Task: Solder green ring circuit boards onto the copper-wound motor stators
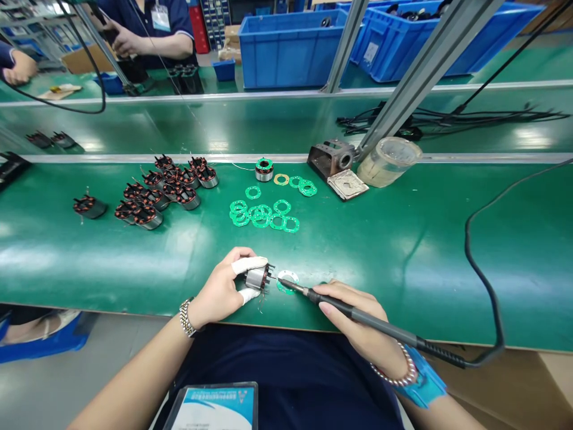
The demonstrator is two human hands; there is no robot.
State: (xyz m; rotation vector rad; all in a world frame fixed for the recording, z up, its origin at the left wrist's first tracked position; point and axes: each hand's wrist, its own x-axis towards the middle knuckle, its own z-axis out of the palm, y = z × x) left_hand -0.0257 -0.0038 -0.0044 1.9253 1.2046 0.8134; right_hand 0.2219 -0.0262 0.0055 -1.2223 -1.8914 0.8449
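My left hand (224, 291), with white covers on two fingers, grips a motor stator (256, 278) tipped on its side, its pins and copper windings facing right. My right hand (358, 316) is wrapped round a soldering iron (333, 303) like a pen. The iron's tip points left at the stator's pin end; whether they touch I cannot tell. Under the tip lies a ring-shaped circuit board (287, 282), partly hidden by the iron. Farther back are several loose green ring boards (259, 215) and a stator with a green ring on top (264, 169).
A group of several stators (165, 188) stands at left, one stator (89, 206) apart. At the back are a soldering iron stand (332, 156), a sponge (347, 184) and a plastic tub (389, 161). The iron's cable (487, 280) loops at right. A co-worker (147, 45) sits opposite.
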